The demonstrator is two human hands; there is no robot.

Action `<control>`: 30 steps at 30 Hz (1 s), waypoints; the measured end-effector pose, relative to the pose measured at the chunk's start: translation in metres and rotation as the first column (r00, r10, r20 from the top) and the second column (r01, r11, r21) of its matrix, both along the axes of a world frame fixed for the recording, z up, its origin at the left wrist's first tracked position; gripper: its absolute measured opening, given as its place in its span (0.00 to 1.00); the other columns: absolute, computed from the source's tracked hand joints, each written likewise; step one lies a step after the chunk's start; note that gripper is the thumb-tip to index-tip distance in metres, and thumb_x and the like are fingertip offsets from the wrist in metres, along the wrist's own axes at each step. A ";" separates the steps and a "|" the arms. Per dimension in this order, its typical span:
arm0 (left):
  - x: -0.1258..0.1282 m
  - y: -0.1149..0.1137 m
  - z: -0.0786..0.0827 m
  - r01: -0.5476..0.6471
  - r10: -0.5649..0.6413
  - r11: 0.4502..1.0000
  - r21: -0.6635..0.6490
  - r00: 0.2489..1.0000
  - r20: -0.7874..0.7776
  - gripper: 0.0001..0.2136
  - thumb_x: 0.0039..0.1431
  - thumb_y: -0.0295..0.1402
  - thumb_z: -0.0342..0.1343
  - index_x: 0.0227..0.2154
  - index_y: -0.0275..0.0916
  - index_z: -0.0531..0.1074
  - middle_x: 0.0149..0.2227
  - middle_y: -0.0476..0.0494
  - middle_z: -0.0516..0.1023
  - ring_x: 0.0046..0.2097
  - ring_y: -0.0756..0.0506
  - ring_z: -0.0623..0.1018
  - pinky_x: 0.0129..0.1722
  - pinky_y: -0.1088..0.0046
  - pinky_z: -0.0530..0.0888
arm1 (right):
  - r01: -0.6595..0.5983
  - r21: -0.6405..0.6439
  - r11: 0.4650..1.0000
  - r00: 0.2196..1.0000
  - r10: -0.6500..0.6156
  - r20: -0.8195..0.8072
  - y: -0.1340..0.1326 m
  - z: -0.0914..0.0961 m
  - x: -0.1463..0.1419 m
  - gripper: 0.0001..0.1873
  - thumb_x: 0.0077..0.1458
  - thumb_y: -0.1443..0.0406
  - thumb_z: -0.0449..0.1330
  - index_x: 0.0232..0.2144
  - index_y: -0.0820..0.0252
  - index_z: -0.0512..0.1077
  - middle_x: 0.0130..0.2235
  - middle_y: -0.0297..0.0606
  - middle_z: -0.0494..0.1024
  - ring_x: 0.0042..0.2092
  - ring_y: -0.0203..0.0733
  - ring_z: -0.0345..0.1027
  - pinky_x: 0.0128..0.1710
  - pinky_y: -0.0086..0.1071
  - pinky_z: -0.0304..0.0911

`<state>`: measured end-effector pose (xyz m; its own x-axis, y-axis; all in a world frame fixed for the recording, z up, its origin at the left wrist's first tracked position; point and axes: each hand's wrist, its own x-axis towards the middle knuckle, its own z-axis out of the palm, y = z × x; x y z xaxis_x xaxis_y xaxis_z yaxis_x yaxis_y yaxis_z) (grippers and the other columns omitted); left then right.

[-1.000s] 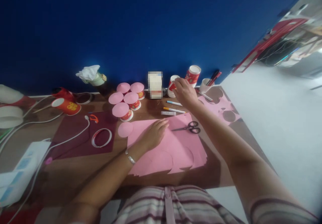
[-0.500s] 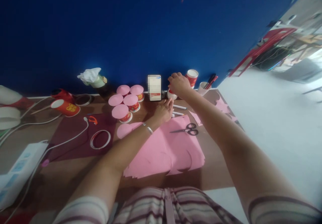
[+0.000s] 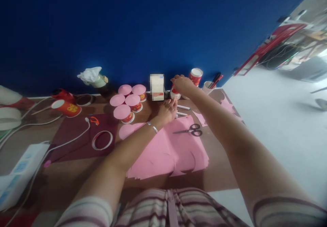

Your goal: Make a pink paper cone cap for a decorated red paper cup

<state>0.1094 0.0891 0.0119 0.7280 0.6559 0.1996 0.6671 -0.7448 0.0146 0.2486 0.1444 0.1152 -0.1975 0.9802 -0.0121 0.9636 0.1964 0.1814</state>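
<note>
Under my right hand (image 3: pixel 182 84) stands a red paper cup (image 3: pixel 175 93) with a white rim at its foot; the fingers wrap it from above and hide most of it. My left hand (image 3: pixel 168 111) is closed at the near side of that rim, fingers drawn together with their tips against it. White pens (image 3: pixel 183 107) lie just right of the left hand. Close behind the right hand is another red cup (image 3: pixel 195 79). Black-handled scissors (image 3: pixel 192 130) rest on the stacked pink paper sheets (image 3: pixel 155 152) below my hands.
Left of the phone (image 3: pixel 157 87) stand several red cups topped with pink paper discs (image 3: pixel 122 111). A pen holder (image 3: pixel 208 88) is at the right, paper scraps (image 3: pixel 226 104) near the table edge. A tape roll (image 3: pixel 102 140), cable (image 3: pixel 74 144) and power strip (image 3: pixel 22 172) lie left.
My right hand has come down slightly around the cup, and more of the cup's red side shows below the fingers. The left hand stays at the rim. The view has shifted a little.
</note>
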 end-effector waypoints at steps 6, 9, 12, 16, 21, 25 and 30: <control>0.004 0.001 0.000 0.002 -0.002 1.000 -0.006 1.000 0.002 0.27 0.65 0.28 0.48 0.65 0.21 0.59 0.67 0.26 0.64 0.59 0.35 0.71 0.61 0.59 0.68 | -0.018 -0.004 1.000 1.000 0.018 0.006 0.002 0.001 0.002 0.22 0.68 0.68 0.48 0.60 0.68 0.69 0.57 0.58 0.73 0.56 0.58 0.68 0.47 0.39 0.63; 0.004 0.001 0.002 -0.002 0.002 1.000 -0.013 1.000 0.010 0.27 0.65 0.28 0.49 0.65 0.21 0.60 0.67 0.24 0.65 0.59 0.34 0.71 0.61 0.58 0.68 | -0.028 -0.008 1.000 1.000 0.028 0.010 0.003 0.001 0.002 0.21 0.68 0.67 0.51 0.59 0.69 0.70 0.56 0.58 0.74 0.56 0.56 0.69 0.49 0.38 0.62; 0.004 0.001 0.004 -0.003 0.003 1.000 -0.023 1.000 0.021 0.26 0.65 0.28 0.49 0.64 0.22 0.61 0.67 0.25 0.65 0.59 0.34 0.70 0.60 0.57 0.69 | -0.029 -0.014 0.999 0.999 0.030 0.013 0.004 0.004 0.001 0.20 0.68 0.66 0.53 0.57 0.69 0.72 0.56 0.58 0.75 0.56 0.56 0.69 0.50 0.38 0.62; 0.003 0.004 0.005 0.007 -0.006 0.999 -0.037 0.999 0.041 0.25 0.65 0.30 0.50 0.63 0.26 0.64 0.65 0.28 0.67 0.60 0.33 0.70 0.59 0.55 0.69 | -0.033 -0.045 0.998 0.999 0.034 0.015 0.006 0.010 0.002 0.20 0.67 0.66 0.55 0.58 0.68 0.72 0.56 0.57 0.76 0.55 0.55 0.71 0.49 0.38 0.63; 0.008 0.010 0.007 0.002 0.001 0.998 -0.068 0.999 0.047 0.21 0.60 0.27 0.55 0.56 0.28 0.70 0.58 0.28 0.72 0.56 0.32 0.72 0.53 0.54 0.73 | -0.036 -0.061 0.997 0.999 0.037 0.016 0.006 0.023 0.002 0.21 0.67 0.67 0.55 0.58 0.69 0.72 0.56 0.57 0.77 0.55 0.55 0.72 0.50 0.39 0.65; 0.014 0.013 0.014 0.004 0.000 0.995 -0.100 0.999 0.044 0.18 0.57 0.29 0.59 0.50 0.28 0.73 0.54 0.27 0.74 0.54 0.31 0.73 0.51 0.53 0.74 | -0.030 -0.021 0.999 1.000 0.030 -0.007 0.002 0.048 0.001 0.21 0.66 0.69 0.55 0.60 0.67 0.71 0.57 0.54 0.76 0.57 0.55 0.71 0.53 0.40 0.65; -0.002 0.007 0.021 0.044 -0.030 0.993 -0.106 0.992 0.126 0.15 0.62 0.29 0.56 0.50 0.29 0.73 0.55 0.29 0.75 0.56 0.34 0.74 0.54 0.55 0.74 | -0.093 0.152 0.984 0.973 0.122 -0.196 -0.031 0.091 0.008 0.23 0.66 0.67 0.57 0.62 0.64 0.69 0.62 0.53 0.72 0.57 0.56 0.69 0.55 0.46 0.66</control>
<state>0.1070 0.0960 0.0332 0.7260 0.6518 0.2193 0.6273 -0.7584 0.1773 0.2562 0.1130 0.2066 -0.2858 0.9420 0.1758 0.9577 0.2874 0.0164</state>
